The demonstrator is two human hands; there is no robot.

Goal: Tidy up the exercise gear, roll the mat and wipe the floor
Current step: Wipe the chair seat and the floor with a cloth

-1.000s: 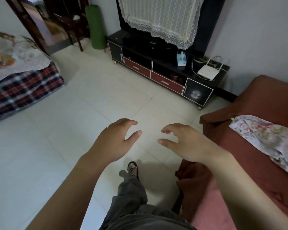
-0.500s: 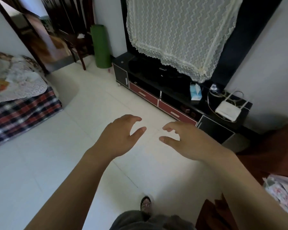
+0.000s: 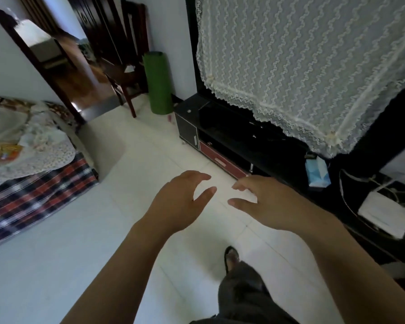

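Observation:
A green mat (image 3: 157, 83), rolled up, stands upright against the far wall between a dark wooden chair (image 3: 124, 76) and the black TV cabinet (image 3: 220, 129). My left hand (image 3: 178, 202) and my right hand (image 3: 267, 202) hover side by side over the pale tiled floor (image 3: 56, 253), fingers curled and apart, holding nothing. Both are well short of the mat. One sandalled foot (image 3: 230, 259) shows below them.
A bed (image 3: 33, 183) with a plaid cover and lace cloth fills the left. A lace-draped TV (image 3: 302, 66) sits on the cabinet with a tissue box (image 3: 317, 173) and a white router (image 3: 384, 213). An open doorway (image 3: 63, 66) lies at the back left.
The view has lifted and moved forward toward the cabinet and mat. The red sofa on the right has left the view. My hands keep the same open pose.

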